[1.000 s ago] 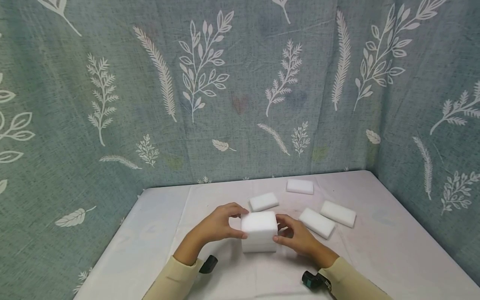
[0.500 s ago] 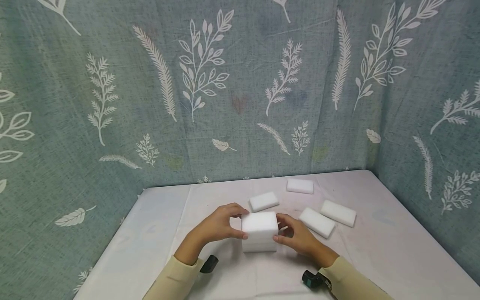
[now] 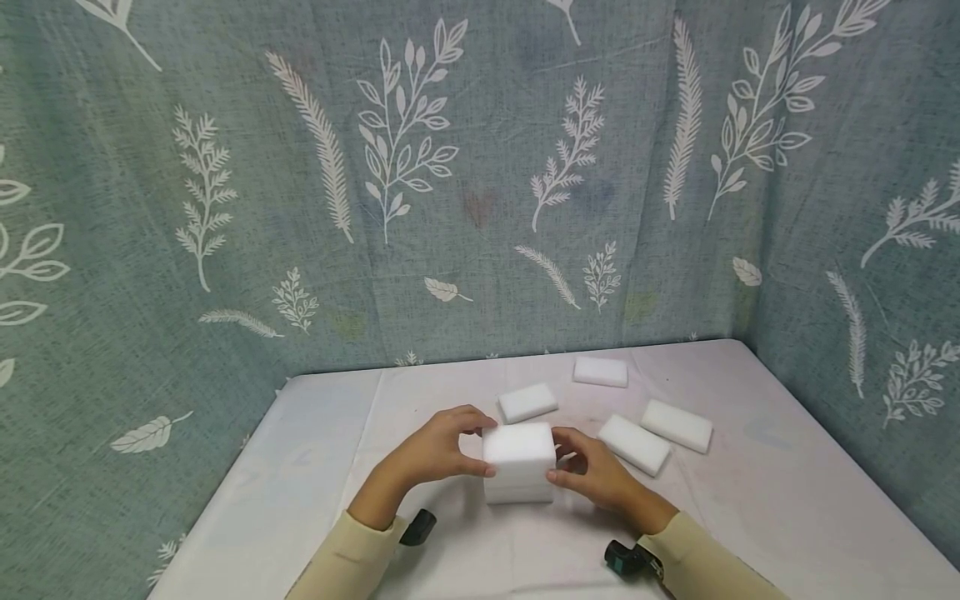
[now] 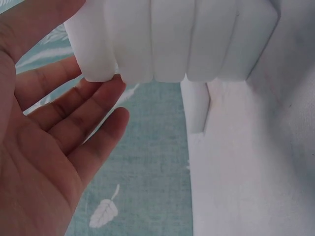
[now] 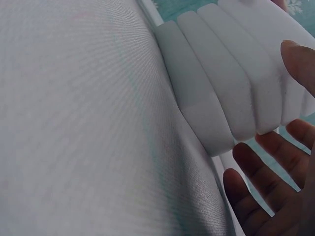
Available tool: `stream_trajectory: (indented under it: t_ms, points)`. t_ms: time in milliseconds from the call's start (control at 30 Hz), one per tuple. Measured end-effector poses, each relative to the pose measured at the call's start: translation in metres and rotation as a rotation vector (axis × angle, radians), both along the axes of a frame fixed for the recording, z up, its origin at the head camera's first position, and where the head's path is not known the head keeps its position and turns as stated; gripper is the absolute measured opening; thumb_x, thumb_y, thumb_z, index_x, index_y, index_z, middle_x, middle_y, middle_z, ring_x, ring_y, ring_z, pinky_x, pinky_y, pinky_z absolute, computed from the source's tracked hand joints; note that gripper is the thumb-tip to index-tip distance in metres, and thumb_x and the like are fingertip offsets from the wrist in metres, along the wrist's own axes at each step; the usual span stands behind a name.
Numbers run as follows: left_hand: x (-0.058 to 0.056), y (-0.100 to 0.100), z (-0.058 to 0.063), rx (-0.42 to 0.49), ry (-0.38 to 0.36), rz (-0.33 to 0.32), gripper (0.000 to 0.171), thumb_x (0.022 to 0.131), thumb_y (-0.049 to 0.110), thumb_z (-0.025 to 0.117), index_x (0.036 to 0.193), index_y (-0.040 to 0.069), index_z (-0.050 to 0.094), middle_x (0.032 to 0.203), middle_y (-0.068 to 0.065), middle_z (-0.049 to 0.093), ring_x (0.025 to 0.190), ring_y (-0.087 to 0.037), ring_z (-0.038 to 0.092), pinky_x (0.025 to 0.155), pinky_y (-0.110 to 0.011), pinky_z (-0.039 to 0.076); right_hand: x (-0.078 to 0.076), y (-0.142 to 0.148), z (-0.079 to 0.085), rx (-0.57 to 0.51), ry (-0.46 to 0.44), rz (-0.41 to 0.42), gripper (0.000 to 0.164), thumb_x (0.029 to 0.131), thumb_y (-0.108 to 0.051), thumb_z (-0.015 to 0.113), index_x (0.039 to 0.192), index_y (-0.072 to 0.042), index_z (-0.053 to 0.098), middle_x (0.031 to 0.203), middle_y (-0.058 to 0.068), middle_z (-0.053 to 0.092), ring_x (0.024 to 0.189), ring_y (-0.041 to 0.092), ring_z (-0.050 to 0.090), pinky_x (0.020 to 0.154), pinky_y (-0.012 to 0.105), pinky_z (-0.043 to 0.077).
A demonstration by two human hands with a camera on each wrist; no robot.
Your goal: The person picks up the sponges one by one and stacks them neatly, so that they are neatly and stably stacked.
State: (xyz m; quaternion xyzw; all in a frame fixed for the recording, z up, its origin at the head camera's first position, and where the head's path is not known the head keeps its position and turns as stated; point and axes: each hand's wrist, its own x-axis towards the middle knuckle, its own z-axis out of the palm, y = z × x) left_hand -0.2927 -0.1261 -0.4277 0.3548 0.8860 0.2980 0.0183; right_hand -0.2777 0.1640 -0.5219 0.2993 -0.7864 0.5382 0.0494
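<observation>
Several white sponge blocks stand in a neat stack (image 3: 519,483) at the middle of the table, their flat layers lined up. My left hand (image 3: 441,451) grips the top sponge (image 3: 519,442) at its left end, thumb at the front corner and fingers behind. At the opposite end, my right hand (image 3: 594,477) holds it the same way, thumb in front. The left wrist view shows the thumb and fingertips at the end of the outermost sponge (image 4: 92,46). Seen from the right wrist, the lower sponges (image 5: 197,83) rest layer on layer, with fingertips along their ends.
Behind the stack lie a single loose sponge (image 3: 528,403) and another (image 3: 600,372) farther back. Two more, a near sponge (image 3: 634,445) and a far sponge (image 3: 677,427), lie side by side to the right. A leaf-patterned curtain (image 3: 480,183) encloses the white-covered table (image 3: 315,450).
</observation>
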Motion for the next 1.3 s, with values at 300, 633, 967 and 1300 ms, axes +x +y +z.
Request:
stream_trajectory:
  t_ms: [300, 633, 967, 1300]
  points:
    - [0.0, 0.0, -0.001, -0.003, -0.002, 0.0, 0.063, 0.071, 0.038, 0.087, 0.124, 0.012, 0.065, 0.112, 0.01, 0.06, 0.104, -0.017, 0.058, 0.089, -0.046, 0.049, 0.0, 0.0, 0.0, 0.002, 0.005, 0.007, 0.053, 0.085, -0.02, 0.077, 0.132, -0.011, 0.055, 0.121, 0.005, 0.061, 0.098, 0.021, 0.062, 0.08, 0.035, 0.055]
    - [0.0, -0.001, -0.002, -0.008, -0.024, -0.009, 0.07, 0.07, 0.039, 0.087, 0.128, 0.009, 0.061, 0.115, 0.007, 0.061, 0.104, -0.016, 0.057, 0.09, -0.048, 0.048, 0.0, 0.0, 0.0, -0.007, 0.023, 0.015, 0.052, 0.085, -0.019, 0.076, 0.131, -0.009, 0.055, 0.12, 0.006, 0.062, 0.097, 0.021, 0.062, 0.078, 0.033, 0.055]
    - [-0.005, -0.004, -0.013, -0.023, -0.159, 0.008, 0.082, 0.069, 0.033, 0.089, 0.139, 0.01, 0.053, 0.115, 0.011, 0.062, 0.106, -0.01, 0.058, 0.097, -0.041, 0.045, -0.001, 0.0, -0.002, -0.018, 0.013, 0.015, 0.055, 0.082, -0.017, 0.079, 0.131, -0.006, 0.055, 0.116, 0.008, 0.063, 0.096, 0.022, 0.063, 0.076, 0.036, 0.055]
    - [-0.008, -0.005, -0.019, 0.023, -0.296, -0.022, 0.084, 0.069, 0.031, 0.089, 0.141, 0.022, 0.047, 0.115, 0.009, 0.063, 0.113, -0.015, 0.058, 0.101, -0.046, 0.042, -0.001, -0.001, 0.0, 0.033, -0.064, 0.0, 0.07, 0.075, -0.022, 0.085, 0.135, -0.01, 0.051, 0.112, 0.001, 0.064, 0.102, 0.021, 0.06, 0.083, 0.036, 0.053]
